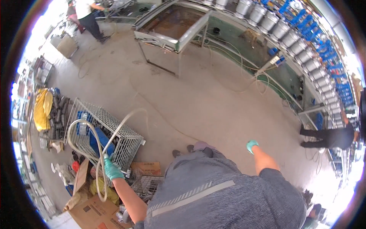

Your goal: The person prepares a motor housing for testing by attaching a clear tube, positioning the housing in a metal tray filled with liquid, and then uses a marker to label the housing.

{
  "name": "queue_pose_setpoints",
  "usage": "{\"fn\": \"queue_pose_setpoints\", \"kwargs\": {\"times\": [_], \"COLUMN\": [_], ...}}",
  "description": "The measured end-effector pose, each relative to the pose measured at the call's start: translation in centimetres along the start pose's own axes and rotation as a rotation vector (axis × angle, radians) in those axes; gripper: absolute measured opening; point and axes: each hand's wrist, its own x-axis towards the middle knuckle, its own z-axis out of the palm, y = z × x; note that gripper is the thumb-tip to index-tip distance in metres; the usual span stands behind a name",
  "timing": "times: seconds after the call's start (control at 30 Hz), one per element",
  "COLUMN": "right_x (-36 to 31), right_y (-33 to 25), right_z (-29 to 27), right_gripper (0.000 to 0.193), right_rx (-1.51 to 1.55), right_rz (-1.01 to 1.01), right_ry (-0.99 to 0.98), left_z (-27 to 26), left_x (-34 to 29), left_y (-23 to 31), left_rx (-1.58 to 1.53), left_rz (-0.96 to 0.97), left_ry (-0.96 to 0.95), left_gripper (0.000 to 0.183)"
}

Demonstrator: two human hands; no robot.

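Observation:
My left hand [113, 168], in a green glove, is closed around a pale, see-through hose [100, 147]. The hose makes tall loops above and beside a wire mesh cage [127, 147], and one loop hangs below my hand. Blue objects [101, 141] lie inside the cage, partly hidden by its bars and the hose. Out to my right, over the floor, my right hand [251, 146] wears a matching glove. Its fingers look curled, and nothing shows in them.
Cardboard [93, 212] and mixed scrap lie below the cage. A metal-framed table [173, 38] stands ahead. Along the right runs a line of silver cylinders [289, 38], where a person in dark clothes [331, 137] stands. Thin hoses [164, 118] trail over the floor. Another person [87, 19] is far left.

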Motion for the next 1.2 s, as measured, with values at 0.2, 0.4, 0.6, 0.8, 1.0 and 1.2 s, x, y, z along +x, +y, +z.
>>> {"fn": "queue_pose_setpoints", "kwargs": {"times": [0.2, 0.4, 0.6, 0.8, 1.0, 1.2], "right_x": [-17.0, -26.5, -20.9, -9.4, -0.3, 6.7], "right_y": [0.1, -6.6, -7.2, -11.1, -11.3, -8.8], "right_z": [3.5, 7.3, 4.3, -4.3, -12.2, -20.0], "right_gripper": [0.023, 0.024, 0.023, 0.026, 0.025, 0.023], "right_rx": [1.277, 1.007, 0.924, 1.236, 1.213, 1.244], "right_rz": [0.363, 0.222, 0.061, 0.049, 0.035, 0.123], "right_ry": [0.186, -0.035, -0.094, -0.129, -0.18, -0.096], "left_z": [2.1, 9.1, 23.3, 37.9, 48.0, 47.6], "left_x": [11.0, 11.6, 4.1, -0.7, 7.2, 19.4], "left_y": [-6.9, -1.8, 7.3, 22.4, 34.6, 37.6], "left_rx": [-0.234, -0.322, -0.081, 0.139, -0.04, -0.092], "left_rz": [-0.414, -0.419, -0.172, 0.503, 0.861, 0.644], "left_ry": [-0.296, -0.665, -0.873, -0.806, -0.392, 0.048], "left_gripper": [0.027, 0.021, 0.025, 0.027, 0.022, 0.024]}}
